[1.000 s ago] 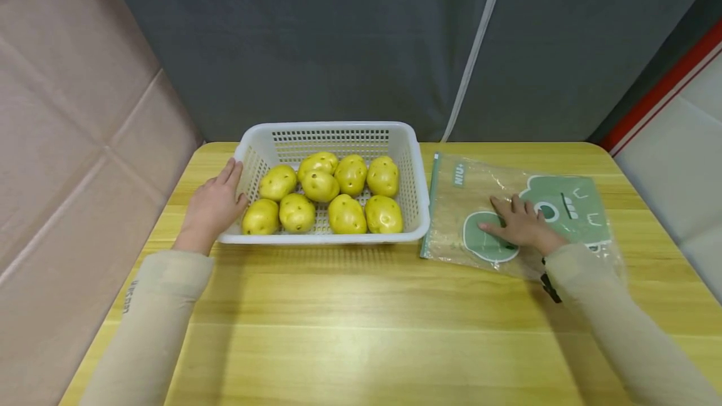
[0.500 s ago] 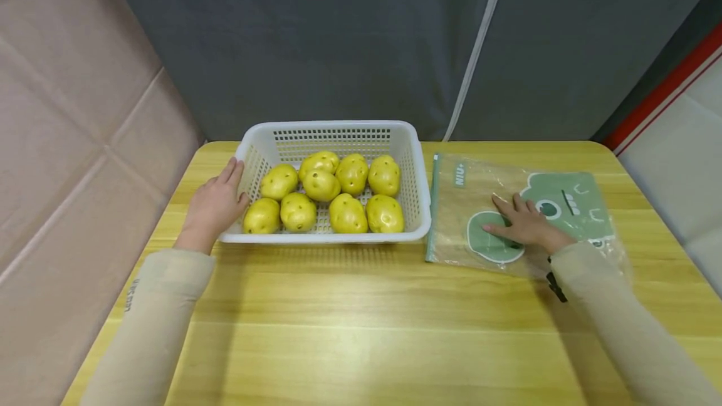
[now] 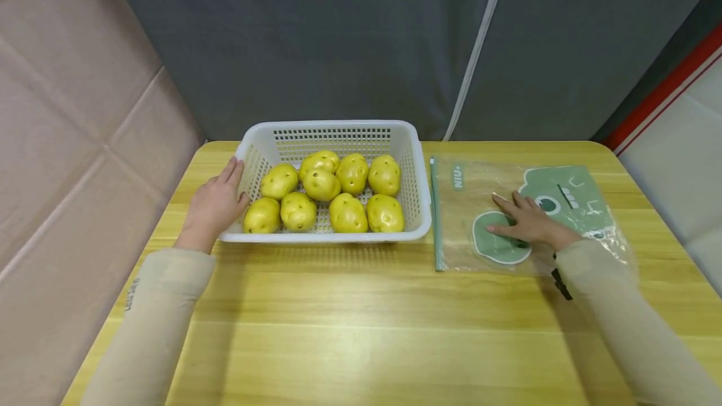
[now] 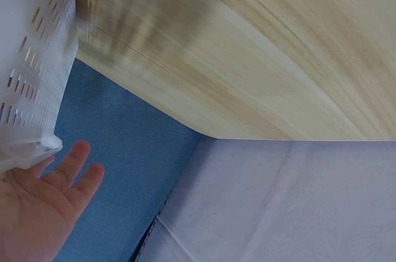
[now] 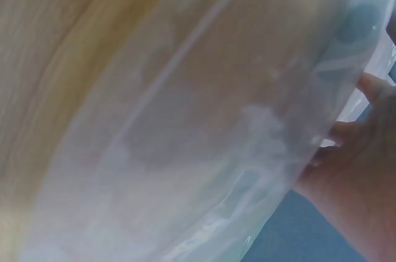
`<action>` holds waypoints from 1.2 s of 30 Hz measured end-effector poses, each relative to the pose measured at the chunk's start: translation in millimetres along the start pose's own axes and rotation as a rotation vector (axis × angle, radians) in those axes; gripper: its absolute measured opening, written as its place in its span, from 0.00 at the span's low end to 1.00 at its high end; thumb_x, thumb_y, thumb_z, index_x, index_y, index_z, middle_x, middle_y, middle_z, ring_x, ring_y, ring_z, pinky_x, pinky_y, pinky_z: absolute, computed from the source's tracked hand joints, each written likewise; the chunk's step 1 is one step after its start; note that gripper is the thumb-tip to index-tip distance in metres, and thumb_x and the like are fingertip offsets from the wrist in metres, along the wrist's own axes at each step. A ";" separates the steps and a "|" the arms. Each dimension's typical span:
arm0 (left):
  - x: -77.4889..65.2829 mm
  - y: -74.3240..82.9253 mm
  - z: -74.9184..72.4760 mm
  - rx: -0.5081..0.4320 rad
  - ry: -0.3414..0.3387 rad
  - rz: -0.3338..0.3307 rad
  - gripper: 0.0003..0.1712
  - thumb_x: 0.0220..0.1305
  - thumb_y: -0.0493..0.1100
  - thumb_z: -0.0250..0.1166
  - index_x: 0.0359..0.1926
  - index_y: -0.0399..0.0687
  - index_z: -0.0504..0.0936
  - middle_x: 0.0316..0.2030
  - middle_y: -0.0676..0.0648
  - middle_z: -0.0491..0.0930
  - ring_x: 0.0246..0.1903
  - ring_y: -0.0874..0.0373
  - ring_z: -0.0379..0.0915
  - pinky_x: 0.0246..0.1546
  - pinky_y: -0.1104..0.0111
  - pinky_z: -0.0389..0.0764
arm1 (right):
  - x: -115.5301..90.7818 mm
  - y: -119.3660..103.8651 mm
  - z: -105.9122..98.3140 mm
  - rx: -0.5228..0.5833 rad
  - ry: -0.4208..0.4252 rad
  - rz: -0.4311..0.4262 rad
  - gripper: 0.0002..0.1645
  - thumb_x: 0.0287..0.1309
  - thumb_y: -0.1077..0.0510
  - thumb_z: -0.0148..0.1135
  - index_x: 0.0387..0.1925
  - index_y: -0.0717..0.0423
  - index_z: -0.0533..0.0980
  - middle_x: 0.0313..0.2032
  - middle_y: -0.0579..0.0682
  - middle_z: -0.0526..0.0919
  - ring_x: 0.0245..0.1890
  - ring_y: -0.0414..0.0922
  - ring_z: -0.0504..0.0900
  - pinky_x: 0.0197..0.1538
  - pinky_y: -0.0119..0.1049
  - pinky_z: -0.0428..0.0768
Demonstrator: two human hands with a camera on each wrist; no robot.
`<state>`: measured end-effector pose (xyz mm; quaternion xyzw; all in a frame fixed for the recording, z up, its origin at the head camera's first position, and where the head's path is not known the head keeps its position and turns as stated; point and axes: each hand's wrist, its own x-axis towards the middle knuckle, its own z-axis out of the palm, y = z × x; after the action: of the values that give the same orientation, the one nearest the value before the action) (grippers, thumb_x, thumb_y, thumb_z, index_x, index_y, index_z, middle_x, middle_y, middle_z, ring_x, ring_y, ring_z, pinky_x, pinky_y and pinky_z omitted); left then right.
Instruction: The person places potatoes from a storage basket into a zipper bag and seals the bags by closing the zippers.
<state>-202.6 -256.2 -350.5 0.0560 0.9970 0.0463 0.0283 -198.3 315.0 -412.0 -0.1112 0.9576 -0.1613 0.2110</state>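
A white plastic basket (image 3: pixel 420 230) with perforated walls stands at the back of the table and holds several yellow potatoes (image 3: pixel 298 212). My left hand (image 3: pixel 211 208) rests against the basket's left rim, its fingers extended; the left wrist view shows the fingers (image 4: pixel 73 161) at the rim's corner. To the basket's right a clear zip bag (image 3: pixel 462 230) with green cartoon prints lies flat. My right hand (image 3: pixel 527 221) lies on top of the bag with fingers spread and straight. In the right wrist view, the clear plastic (image 5: pixel 179 150) fills much of the picture beside the hand.
The wooden table (image 3: pixel 316 331) extends toward me in front of the basket and bag. A dark grey curtain (image 3: pixel 316 42) hangs behind the table's back edge. Pale padded panels (image 3: pixel 90 111) flank it at the left, and a red strip (image 3: pixel 665 89) runs along the right.
My right hand has slid slightly to the right, and the zip bag has shifted and turned a little with it. The left hand and the basket stay almost in place.
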 end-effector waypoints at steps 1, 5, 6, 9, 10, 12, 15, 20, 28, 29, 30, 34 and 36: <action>-0.1 0.0 0.1 -0.002 0.000 0.000 0.39 0.68 0.44 0.48 0.74 0.35 0.44 0.74 0.34 0.44 0.62 0.28 0.59 0.60 0.39 0.65 | -0.2 0.2 -0.5 0.001 0.000 -0.004 0.57 0.59 0.31 0.54 0.74 0.60 0.43 0.68 0.82 0.35 0.65 0.83 0.35 0.62 0.78 0.41; -0.5 0.2 0.1 -0.005 0.007 0.002 0.39 0.68 0.44 0.48 0.74 0.35 0.44 0.74 0.33 0.44 0.62 0.28 0.59 0.60 0.39 0.66 | -1.1 1.1 -2.9 0.005 0.003 -0.025 0.57 0.59 0.32 0.55 0.74 0.61 0.45 0.68 0.82 0.35 0.65 0.83 0.35 0.62 0.78 0.42; -0.6 0.2 0.1 -0.005 0.009 0.003 0.39 0.68 0.44 0.48 0.74 0.35 0.44 0.74 0.33 0.44 0.61 0.28 0.59 0.60 0.38 0.66 | -1.2 1.4 -3.5 0.007 0.005 -0.032 0.56 0.58 0.33 0.56 0.73 0.61 0.45 0.67 0.83 0.35 0.65 0.83 0.36 0.62 0.78 0.42; -0.2 0.2 -0.3 -0.006 0.010 0.005 0.39 0.68 0.44 0.48 0.74 0.35 0.44 0.74 0.34 0.44 0.61 0.27 0.60 0.59 0.38 0.66 | -0.8 3.1 -3.9 0.010 0.013 -0.056 0.56 0.58 0.35 0.58 0.73 0.62 0.47 0.67 0.84 0.36 0.65 0.83 0.37 0.62 0.78 0.43; -0.1 0.1 -0.4 -0.006 0.009 0.005 0.39 0.68 0.44 0.48 0.74 0.35 0.44 0.74 0.34 0.44 0.61 0.27 0.59 0.59 0.38 0.66 | -0.6 3.7 -3.9 0.009 0.016 -0.064 0.55 0.58 0.35 0.58 0.73 0.63 0.48 0.67 0.84 0.37 0.65 0.83 0.37 0.62 0.77 0.43; -0.1 0.0 -0.4 -0.010 0.006 0.003 0.39 0.68 0.44 0.48 0.74 0.36 0.44 0.74 0.34 0.44 0.62 0.28 0.59 0.59 0.38 0.66 | -0.1 4.1 -4.0 0.013 0.020 -0.075 0.55 0.58 0.36 0.59 0.72 0.64 0.49 0.67 0.84 0.37 0.65 0.83 0.38 0.62 0.77 0.44; -0.1 -0.4 -0.2 -0.013 0.003 0.002 0.39 0.68 0.44 0.48 0.74 0.36 0.43 0.74 0.34 0.43 0.62 0.28 0.58 0.60 0.39 0.66 | 0.4 2.8 -5.1 0.012 0.024 -0.087 0.54 0.57 0.38 0.61 0.72 0.64 0.50 0.67 0.84 0.38 0.65 0.82 0.40 0.62 0.76 0.46; -0.4 -0.6 0.0 -0.016 -0.001 -0.001 0.39 0.68 0.44 0.48 0.74 0.36 0.43 0.74 0.34 0.43 0.62 0.28 0.59 0.59 0.39 0.66 | -0.3 -8.2 -8.3 0.016 0.027 -0.120 0.50 0.58 0.45 0.63 0.70 0.69 0.53 0.67 0.83 0.41 0.65 0.80 0.41 0.63 0.75 0.48; -0.8 -0.2 -0.5 -0.016 0.007 0.005 0.39 0.67 0.44 0.48 0.74 0.35 0.44 0.74 0.34 0.44 0.62 0.27 0.59 0.59 0.38 0.66 | -0.3 -45.5 -7.9 -0.025 0.093 -0.084 0.41 0.64 0.55 0.56 0.70 0.69 0.52 0.66 0.83 0.44 0.65 0.79 0.46 0.63 0.73 0.54; -1.0 -0.1 -0.6 -0.014 0.007 0.006 0.39 0.68 0.44 0.48 0.74 0.35 0.44 0.74 0.34 0.44 0.62 0.27 0.59 0.59 0.39 0.66 | 0.4 -50.1 -6.6 -0.036 0.106 -0.084 0.40 0.64 0.55 0.55 0.70 0.69 0.52 0.66 0.83 0.45 0.65 0.79 0.48 0.63 0.73 0.55; -1.1 -0.1 -0.6 -0.013 0.005 0.006 0.39 0.68 0.44 0.48 0.74 0.35 0.44 0.74 0.34 0.44 0.62 0.27 0.59 0.59 0.39 0.66 | 1.3 -54.7 -4.8 -0.042 0.118 -0.088 0.40 0.65 0.55 0.54 0.71 0.69 0.52 0.66 0.83 0.45 0.65 0.79 0.49 0.63 0.72 0.56; -1.3 0.1 -0.6 -0.015 0.001 0.005 0.39 0.68 0.44 0.47 0.74 0.35 0.44 0.74 0.33 0.44 0.62 0.27 0.59 0.60 0.39 0.65 | 3.6 -73.0 1.6 -0.057 0.170 -0.109 0.38 0.66 0.55 0.54 0.71 0.67 0.53 0.66 0.83 0.48 0.64 0.78 0.54 0.63 0.70 0.61; -1.4 0.4 -0.9 -0.016 -0.001 0.003 0.39 0.68 0.44 0.47 0.74 0.35 0.44 0.74 0.33 0.44 0.62 0.27 0.58 0.60 0.39 0.65 | 3.8 -82.0 4.9 -0.048 0.191 -0.124 0.37 0.67 0.55 0.53 0.71 0.66 0.54 0.66 0.82 0.49 0.64 0.77 0.55 0.62 0.69 0.62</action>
<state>-201.2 -256.1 -349.5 0.0575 0.9964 0.0541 0.0293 -187.7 237.0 -388.5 -0.1593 0.9683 -0.1609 0.1058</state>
